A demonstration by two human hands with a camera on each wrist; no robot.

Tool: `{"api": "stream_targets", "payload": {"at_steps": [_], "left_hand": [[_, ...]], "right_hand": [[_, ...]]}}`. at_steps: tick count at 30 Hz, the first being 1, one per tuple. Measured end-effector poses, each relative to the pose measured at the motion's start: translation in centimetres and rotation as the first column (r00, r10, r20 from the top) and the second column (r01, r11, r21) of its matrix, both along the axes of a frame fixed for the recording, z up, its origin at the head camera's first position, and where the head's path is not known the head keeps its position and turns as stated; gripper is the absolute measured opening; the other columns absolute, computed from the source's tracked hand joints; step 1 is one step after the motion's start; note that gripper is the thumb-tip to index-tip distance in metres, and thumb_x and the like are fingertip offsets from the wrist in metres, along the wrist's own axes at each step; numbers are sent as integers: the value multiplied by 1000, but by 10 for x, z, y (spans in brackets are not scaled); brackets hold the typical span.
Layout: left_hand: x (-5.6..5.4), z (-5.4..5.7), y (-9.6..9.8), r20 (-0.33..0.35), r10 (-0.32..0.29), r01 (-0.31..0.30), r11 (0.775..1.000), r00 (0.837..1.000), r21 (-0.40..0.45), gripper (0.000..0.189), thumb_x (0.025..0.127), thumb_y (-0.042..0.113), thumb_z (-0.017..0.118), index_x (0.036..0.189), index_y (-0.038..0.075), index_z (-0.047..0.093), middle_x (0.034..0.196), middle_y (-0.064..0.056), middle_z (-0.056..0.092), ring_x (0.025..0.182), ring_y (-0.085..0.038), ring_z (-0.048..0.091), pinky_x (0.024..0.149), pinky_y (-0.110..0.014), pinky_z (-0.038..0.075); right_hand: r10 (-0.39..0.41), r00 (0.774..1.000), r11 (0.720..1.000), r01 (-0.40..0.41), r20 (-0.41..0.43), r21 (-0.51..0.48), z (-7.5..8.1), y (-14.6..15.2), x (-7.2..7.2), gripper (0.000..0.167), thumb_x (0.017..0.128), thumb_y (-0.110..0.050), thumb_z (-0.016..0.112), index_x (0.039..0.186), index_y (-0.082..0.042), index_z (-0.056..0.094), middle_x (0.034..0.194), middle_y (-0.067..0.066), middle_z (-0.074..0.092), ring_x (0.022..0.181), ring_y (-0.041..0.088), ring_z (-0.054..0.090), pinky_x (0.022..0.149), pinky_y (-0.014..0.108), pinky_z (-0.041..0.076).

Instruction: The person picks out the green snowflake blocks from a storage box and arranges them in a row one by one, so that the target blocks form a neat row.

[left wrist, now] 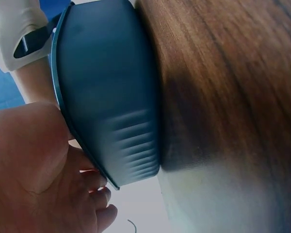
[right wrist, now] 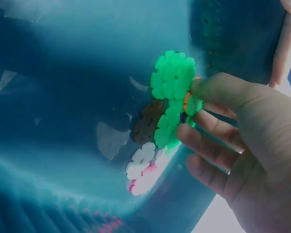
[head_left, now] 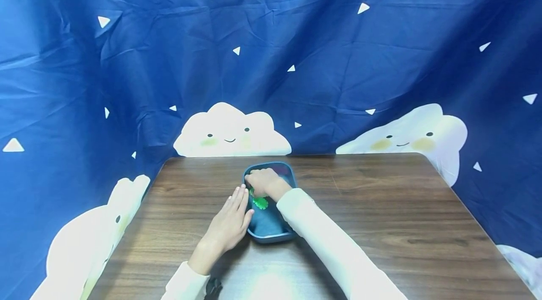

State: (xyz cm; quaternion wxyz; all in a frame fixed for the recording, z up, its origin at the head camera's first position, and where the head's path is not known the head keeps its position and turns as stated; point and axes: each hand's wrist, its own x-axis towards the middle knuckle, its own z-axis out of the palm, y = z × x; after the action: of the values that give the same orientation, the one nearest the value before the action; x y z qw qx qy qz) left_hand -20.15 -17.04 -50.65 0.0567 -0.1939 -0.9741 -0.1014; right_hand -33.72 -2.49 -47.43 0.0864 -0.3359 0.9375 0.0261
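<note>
A blue plastic bin stands on the table, with my right hand reaching down into it. In the right wrist view, the thumb and fingers of that hand pinch at a small cluster of green notched plastic discs, with an orange edge showing by the thumb. A brown disc and white and pink discs lie against these along the bin's side. My left hand rests along the bin's left rim, fingers straight. The left wrist view shows its palm beside the rim.
The wood-grain table extends to both sides of the bin. A blue curtain with white clouds and triangles hangs behind it. A dark band circles a white sleeve in the left wrist view.
</note>
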Motion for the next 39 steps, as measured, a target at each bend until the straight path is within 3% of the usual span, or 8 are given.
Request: {"api": "stream_targets", "payload": {"at_steps": [8, 15, 24, 33, 39], "left_hand": [[0, -2, 2, 8, -13, 13, 1000, 1000, 7, 64, 116, 36, 38, 164, -6, 33, 175, -21, 26, 164, -37, 26, 132, -52, 31], [0, -2, 1, 5, -8, 8, 1000, 1000, 8, 64, 116, 35, 40, 164, -6, 32, 175, -22, 27, 164, -37, 27, 132, -53, 31], [-1, -4, -1, 23, 3, -4, 1000, 1000, 18, 65, 116, 37, 39, 165, -5, 29, 176, -20, 24, 165, -35, 24, 133, -51, 29], [0, -1, 0, 18, 4, -4, 1000, 1000, 28, 65, 116, 36, 40, 165, -6, 30, 176, -22, 24, 164, -37, 25, 133, -51, 29], [0, 0, -1, 28, 6, -7, 1000, 1000, 25, 66, 115, 37, 41, 165, -5, 31, 176, -21, 25, 164, -37, 25, 133, -52, 29]], "right_hand": [[-13, 1000, 999, 13, 3, -31, 1, 6, 0, 50, 100, -37, 73, 144, -16, 63, 144, 7, 67, 120, 26, 71, 103, 44, 61], [-1, 1000, 998, 1, 0, -67, 5, 8, -1, 39, 98, -36, 76, 133, -20, 69, 129, 2, 70, 108, 21, 70, 99, 42, 62], [-11, 1000, 995, 13, 21, -99, 22, 21, -4, 34, 99, -34, 76, 128, -19, 73, 120, -1, 70, 103, 19, 67, 97, 42, 60], [-5, 999, 988, -2, -44, -152, 38, 44, -7, 33, 97, -32, 79, 127, -18, 76, 118, 0, 72, 102, 17, 67, 95, 38, 60], [5, 997, 979, -20, -75, -204, 50, 63, -5, 29, 95, -28, 80, 121, -16, 77, 118, 1, 75, 102, 19, 68, 97, 42, 60]]}}
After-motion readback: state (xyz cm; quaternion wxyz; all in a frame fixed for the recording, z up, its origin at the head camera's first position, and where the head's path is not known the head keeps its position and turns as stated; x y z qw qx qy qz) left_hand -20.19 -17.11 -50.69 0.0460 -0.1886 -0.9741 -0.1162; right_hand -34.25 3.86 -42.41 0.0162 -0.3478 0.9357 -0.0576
